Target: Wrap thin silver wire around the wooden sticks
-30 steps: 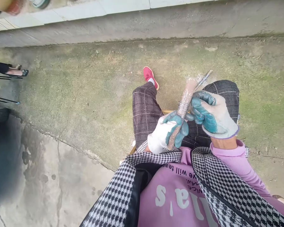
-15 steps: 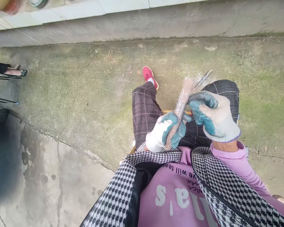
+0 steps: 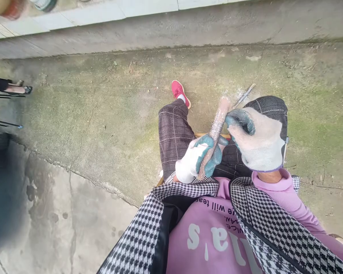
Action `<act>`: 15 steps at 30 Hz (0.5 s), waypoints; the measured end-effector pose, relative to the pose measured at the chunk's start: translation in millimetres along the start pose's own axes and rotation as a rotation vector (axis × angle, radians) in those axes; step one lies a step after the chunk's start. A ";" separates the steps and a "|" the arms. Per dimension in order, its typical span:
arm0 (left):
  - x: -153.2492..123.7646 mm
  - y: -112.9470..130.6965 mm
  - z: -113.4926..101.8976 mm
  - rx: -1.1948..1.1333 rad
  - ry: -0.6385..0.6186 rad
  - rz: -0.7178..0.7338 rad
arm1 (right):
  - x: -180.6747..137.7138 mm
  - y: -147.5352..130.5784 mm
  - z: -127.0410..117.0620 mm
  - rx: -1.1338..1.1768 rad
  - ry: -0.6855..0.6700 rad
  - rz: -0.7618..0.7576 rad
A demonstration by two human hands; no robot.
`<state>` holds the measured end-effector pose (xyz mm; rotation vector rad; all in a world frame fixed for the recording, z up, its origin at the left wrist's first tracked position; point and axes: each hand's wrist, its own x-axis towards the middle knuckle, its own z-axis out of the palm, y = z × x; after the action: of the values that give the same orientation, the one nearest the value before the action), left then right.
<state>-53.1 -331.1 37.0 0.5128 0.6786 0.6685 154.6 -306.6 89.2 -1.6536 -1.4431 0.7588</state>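
One gloved left hand (image 3: 193, 160) grips the silver-banded rod (image 3: 215, 131) near its lower end, over the lap (image 3: 230, 163); the rod's upper end tilts toward the step (image 3: 160, 32) bounding the ground's far edge. The right hand (image 3: 255, 140), fingers curled, sits close beside; whether it pinches anything cannot be told. Ground (image 3: 117, 114) extends widely leftward.
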 end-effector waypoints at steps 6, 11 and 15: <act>-2.0 5.1 6.9 0.048 0.041 -0.117 | 9.0 13.2 5.2 0.244 0.128 0.008; -2.8 12.1 25.4 0.273 0.274 0.003 | 7.2 23.0 8.8 0.628 -0.016 0.247; -5.8 13.6 31.0 0.624 0.445 0.060 | 8.0 15.3 5.8 0.585 -0.108 0.234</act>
<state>-39.8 -332.6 68.6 0.9748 1.3115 0.6266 158.7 -298.3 73.6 -1.3419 -0.9685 1.2789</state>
